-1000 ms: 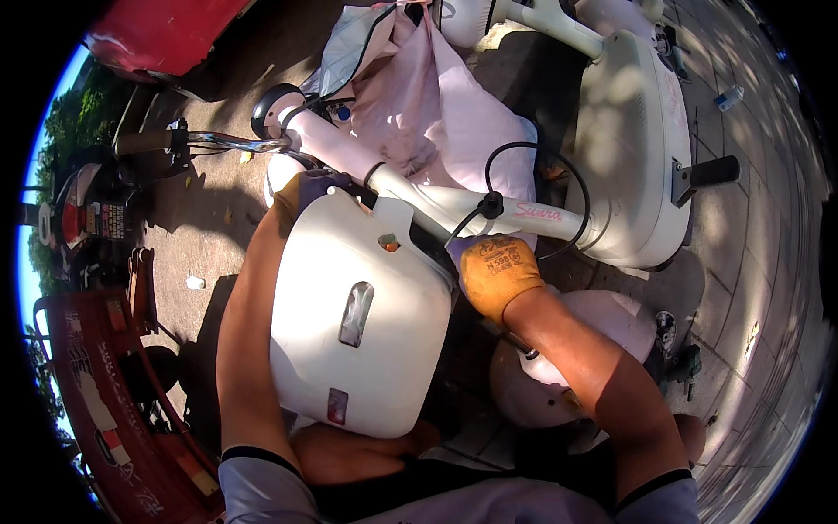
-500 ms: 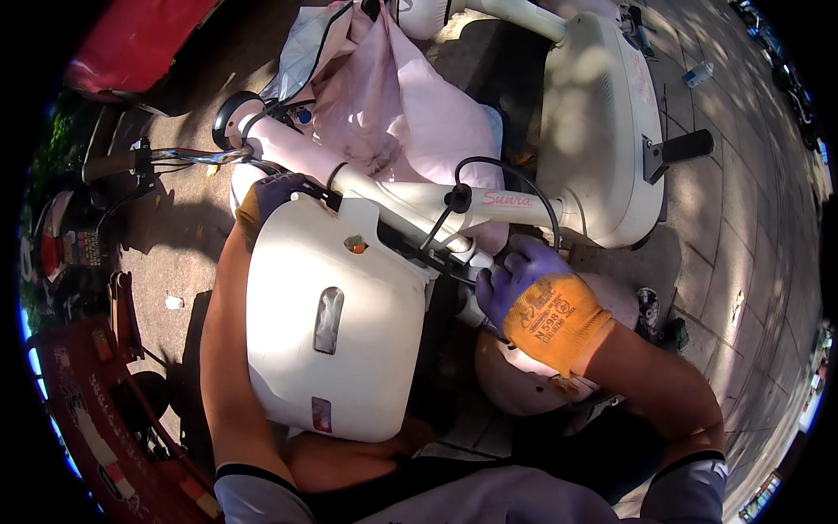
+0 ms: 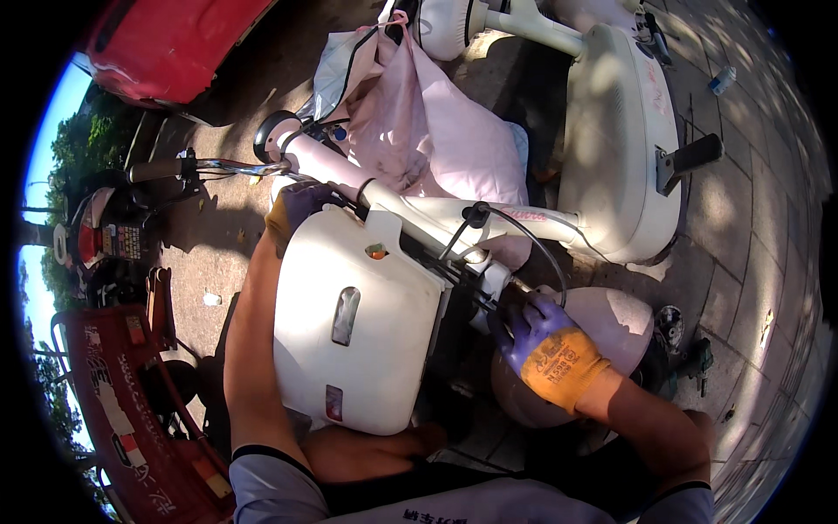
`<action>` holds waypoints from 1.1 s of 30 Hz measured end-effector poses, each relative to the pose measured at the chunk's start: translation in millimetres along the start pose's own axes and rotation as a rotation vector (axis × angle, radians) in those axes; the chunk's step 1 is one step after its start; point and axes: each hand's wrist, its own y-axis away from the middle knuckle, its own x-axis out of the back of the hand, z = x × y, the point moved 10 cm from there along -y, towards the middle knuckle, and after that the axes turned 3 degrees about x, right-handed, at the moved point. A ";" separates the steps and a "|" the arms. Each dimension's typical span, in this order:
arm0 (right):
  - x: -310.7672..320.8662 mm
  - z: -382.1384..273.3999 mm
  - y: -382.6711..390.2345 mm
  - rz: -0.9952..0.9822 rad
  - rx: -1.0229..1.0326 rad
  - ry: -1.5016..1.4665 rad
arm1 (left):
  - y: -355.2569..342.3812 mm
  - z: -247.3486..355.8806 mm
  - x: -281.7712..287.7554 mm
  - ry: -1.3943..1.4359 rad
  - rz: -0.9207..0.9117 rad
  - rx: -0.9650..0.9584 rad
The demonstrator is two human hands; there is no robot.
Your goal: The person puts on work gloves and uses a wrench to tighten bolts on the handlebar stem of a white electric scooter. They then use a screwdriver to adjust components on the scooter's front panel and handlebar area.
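A white and pale pink electric scooter [image 3: 410,207] lies on its side before me. My left hand [image 3: 301,211], in a purple and orange glove, is closed on the upper left edge of its white plastic panel [image 3: 353,349]; the fingertips are partly hidden. The panel has slots cut through it. My right hand [image 3: 550,345], gloved alike, is at the steering column beside a white bracket [image 3: 494,281] and black cables [image 3: 471,272]. Its fingers are curled, and what they pinch is hidden. Under that hand is a rounded pinkish fender [image 3: 611,323].
A pink cloth cover [image 3: 436,131] lies behind the frame. The cream rear body [image 3: 615,148] with a black foot peg [image 3: 694,155] stands at the right. A red vehicle [image 3: 166,52] is far left, a dark red cart [image 3: 140,410] near left. White litter [image 3: 212,299] lies on the ground.
The whole view has shifted, so the scooter appears farther right and slightly lower. My right hand has moved a little nearer me along the column. My left hand keeps its place on the panel.
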 end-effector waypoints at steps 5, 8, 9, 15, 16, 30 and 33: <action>7.8 2.7 -7.7 0.013 -0.002 -0.096 | 8.5 -39.9 -12.9 0.027 -0.073 -0.055; 5.4 8.3 -6.7 -0.009 -0.003 -0.143 | 13.9 -50.2 -12.6 -0.052 -0.064 -0.057; 0.9 9.3 -2.2 -0.034 -0.003 -0.134 | 3.8 -32.7 -11.8 -0.166 -0.022 -0.074; 0.8 11.2 5.4 -0.104 0.005 -0.117 | -6.9 65.6 11.8 -0.178 0.060 -0.303; -0.4 11.8 5.5 -0.125 -0.001 -0.127 | -9.2 35.0 4.8 -0.017 0.023 -0.153; -15.9 0.9 8.0 -0.265 0.089 -0.182 | 7.6 84.6 22.9 -0.372 -0.158 0.628; 8.2 2.8 15.1 -0.211 0.138 -0.186 | 26.7 109.3 19.2 -0.552 -0.018 0.357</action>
